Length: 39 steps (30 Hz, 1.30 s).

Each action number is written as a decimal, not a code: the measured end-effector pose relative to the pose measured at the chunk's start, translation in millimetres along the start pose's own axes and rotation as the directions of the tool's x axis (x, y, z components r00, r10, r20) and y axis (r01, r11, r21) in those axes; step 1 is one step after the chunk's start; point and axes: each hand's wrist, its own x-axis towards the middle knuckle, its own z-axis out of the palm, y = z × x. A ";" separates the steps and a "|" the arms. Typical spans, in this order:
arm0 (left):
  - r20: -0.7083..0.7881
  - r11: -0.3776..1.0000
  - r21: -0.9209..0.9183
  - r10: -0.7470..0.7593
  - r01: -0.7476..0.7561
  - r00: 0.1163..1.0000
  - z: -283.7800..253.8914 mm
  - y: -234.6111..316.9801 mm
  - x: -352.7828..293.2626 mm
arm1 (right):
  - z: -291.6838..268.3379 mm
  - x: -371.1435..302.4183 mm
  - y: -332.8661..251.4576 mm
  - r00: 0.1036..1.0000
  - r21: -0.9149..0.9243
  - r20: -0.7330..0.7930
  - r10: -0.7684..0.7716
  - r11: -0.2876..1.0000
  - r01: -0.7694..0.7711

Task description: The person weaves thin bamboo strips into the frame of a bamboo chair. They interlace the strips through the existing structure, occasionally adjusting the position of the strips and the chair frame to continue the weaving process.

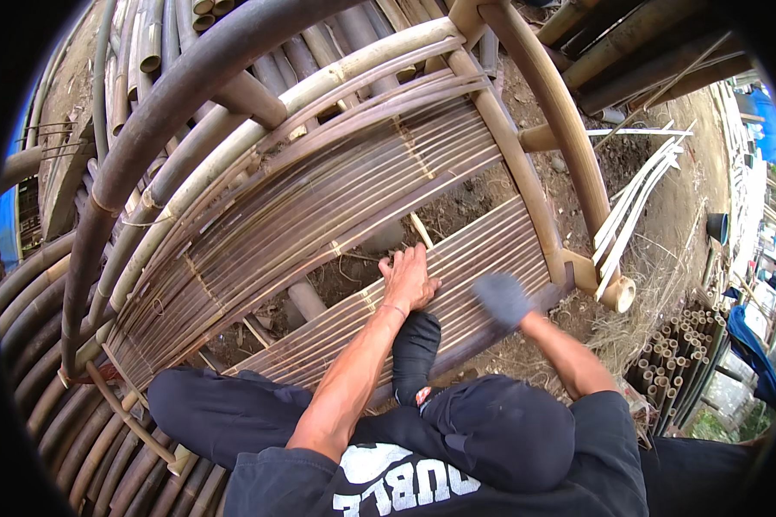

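Note:
A bamboo bench frame with two slatted bamboo panels lies across the ground before me. My left hand (pixel 409 280), bare, is on the far edge of the near slat panel (pixel 483 250), its fingers bent over that edge beside the gap. Just beyond the fingertips a short pale bamboo strip (pixel 421 231) sticks up in the gap. My right hand (pixel 502 300), in a grey glove, is over the right part of the same panel; motion smears its fingers. My foot in a black sock (pixel 416 349) presses on the panel between my arms. The wider far slat panel (pixel 319 207) lies across the gap.
Thick curved bamboo poles (pixel 116 172) rise at the left and top. Several loose pale strips (pixel 634 207) lean on the frame's right end (pixel 616 293). Stacked bamboo poles (pixel 34 345) lie at the left, cut bamboo tubes (pixel 677 358) at the right.

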 end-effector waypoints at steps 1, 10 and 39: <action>-0.016 1.000 0.013 0.003 -0.003 1.000 4.7 -4.7 -3.7 | 1.6 -4.4 2.2 1.000 -0.072 0.000 -0.004 0.997 0.004; -0.383 0.961 -0.190 0.114 -0.199 0.917 -24.9 -22.0 -14.9 | -16.2 -16.8 -20.5 0.895 0.365 -0.236 0.378 0.888 -0.279; -0.579 0.818 0.482 0.028 0.314 0.815 -96.6 -232.2 -176.5 | -52.7 126.8 33.0 0.675 -0.541 -0.668 -0.314 0.827 -0.150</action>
